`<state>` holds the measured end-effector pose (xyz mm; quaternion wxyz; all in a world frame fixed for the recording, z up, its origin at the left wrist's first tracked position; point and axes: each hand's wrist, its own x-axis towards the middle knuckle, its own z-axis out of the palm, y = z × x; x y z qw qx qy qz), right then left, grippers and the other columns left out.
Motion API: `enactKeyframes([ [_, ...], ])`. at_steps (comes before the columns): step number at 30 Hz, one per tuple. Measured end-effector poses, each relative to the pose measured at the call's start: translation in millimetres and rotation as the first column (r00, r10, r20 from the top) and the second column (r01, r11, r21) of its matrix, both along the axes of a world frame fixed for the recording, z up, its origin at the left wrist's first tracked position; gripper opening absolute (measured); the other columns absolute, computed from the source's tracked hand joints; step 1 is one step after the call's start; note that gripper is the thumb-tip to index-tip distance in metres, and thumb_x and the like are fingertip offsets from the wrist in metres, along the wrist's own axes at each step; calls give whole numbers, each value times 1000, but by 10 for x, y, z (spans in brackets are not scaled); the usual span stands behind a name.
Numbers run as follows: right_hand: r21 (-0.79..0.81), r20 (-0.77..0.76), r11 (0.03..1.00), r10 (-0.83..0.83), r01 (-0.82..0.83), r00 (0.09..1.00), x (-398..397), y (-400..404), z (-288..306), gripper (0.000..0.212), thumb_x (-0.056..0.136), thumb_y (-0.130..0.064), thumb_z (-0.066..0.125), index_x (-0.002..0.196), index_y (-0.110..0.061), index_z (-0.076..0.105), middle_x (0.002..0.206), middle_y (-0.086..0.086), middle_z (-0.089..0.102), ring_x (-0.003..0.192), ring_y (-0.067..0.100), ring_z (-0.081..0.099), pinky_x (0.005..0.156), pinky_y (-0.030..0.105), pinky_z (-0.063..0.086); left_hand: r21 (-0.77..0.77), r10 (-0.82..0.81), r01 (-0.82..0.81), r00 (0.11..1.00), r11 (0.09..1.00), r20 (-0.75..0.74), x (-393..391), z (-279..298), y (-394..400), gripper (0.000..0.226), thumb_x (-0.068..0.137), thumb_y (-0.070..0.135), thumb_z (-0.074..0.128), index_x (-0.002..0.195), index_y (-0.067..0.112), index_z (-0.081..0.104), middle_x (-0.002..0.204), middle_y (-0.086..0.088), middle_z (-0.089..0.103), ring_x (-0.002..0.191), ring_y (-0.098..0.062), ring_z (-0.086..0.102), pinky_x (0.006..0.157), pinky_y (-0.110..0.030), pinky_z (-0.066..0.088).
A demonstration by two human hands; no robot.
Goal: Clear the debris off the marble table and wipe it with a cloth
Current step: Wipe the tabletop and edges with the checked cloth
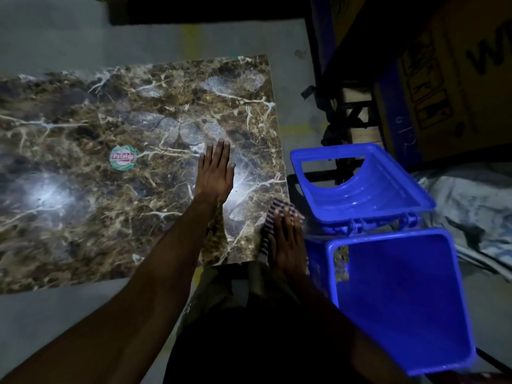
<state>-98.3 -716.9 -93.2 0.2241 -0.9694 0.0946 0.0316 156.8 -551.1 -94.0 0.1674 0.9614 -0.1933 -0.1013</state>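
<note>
At the tabletop's near right corner, the right hand (285, 239) presses a striped cloth (273, 217) flat under straight fingers; the cloth shows beyond and left of the fingertips. To wipe well, keep the palm low and sweep toward the right edge, where the open blue bin (401, 300) stands. Farther in, the left hand (214, 173) lies open, bracing the marble table (83, 189).

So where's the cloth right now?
In the head view, the striped cloth lies at the marble table's near right corner, under the right hand, beside the open blue bin.
</note>
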Motion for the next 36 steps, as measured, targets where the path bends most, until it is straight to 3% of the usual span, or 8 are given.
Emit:
enactKeyframes([
  [6,-34,27,995,97,-96,995,-126,-73,-56,59,108,-22,49,158,2,30,167,21,25,157,41,18,121,60,27,-10,-23,23,999,1000,-42,-163,85,50,63,112,43,26,165,21,2,173,1,-4,159,-23,-8,128,-50,4],
  [10,-23,78,1000,-5,7,997,473,-124,86,64,107,-23,46,163,-4,20,171,18,13,160,32,10,127,53,20,93,-37,38,999,995,-13,-75,170,33,62,108,45,34,162,18,22,169,-6,21,155,-31,18,120,-55,21],
  [12,-24,88,999,-37,40,995,834,-181,60,63,108,-25,45,162,-4,22,171,19,15,159,31,12,125,53,23,122,-78,71,996,990,52,47,254,0,52,104,45,41,147,16,41,153,-9,42,135,-36,39,107,-53,34],
  [14,-40,112,999,-30,35,993,1190,-267,-7,61,109,-26,47,160,-2,27,169,21,21,158,34,18,122,53,30,134,-130,111,982,985,137,204,316,-67,37,102,42,42,125,15,49,128,-9,51,110,-35,47,92,-47,39],
  [21,38,58,992,-123,121,991,2466,-506,-173,63,112,-43,29,166,-19,8,173,13,7,158,32,16,120,48,34,70,-47,32,972,997,232,940,170,-416,18,101,30,42,100,14,50,97,-7,49,88,-30,45,80,-43,35],
  [27,78,85,984,-165,158,983,3480,-700,-259,61,111,-47,30,165,-29,9,171,11,12,136,40,50,91,45,55,29,25,-35,959,999,282,1175,17,-596,17,101,27,46,100,10,50,95,-10,45,85,-30,40,74,-43,32],
  [33,22,35,971,-237,237,971,4508,-818,-186,62,110,-43,34,165,-24,11,144,20,40,107,44,58,84,47,51,88,3,-29,958,996,288,1206,25,-614,19,103,28,46,99,10,51,95,-12,43,83,-30,39,74,-43,29],
  [36,89,-16,948,-305,306,952,4979,-885,-145,67,111,-44,34,166,-17,6,144,23,44,109,45,60,88,49,51,103,7,-35,966,994,258,1209,-11,-611,19,102,30,49,99,11,52,97,-11,44,84,-30,38,75,-42,27],
])
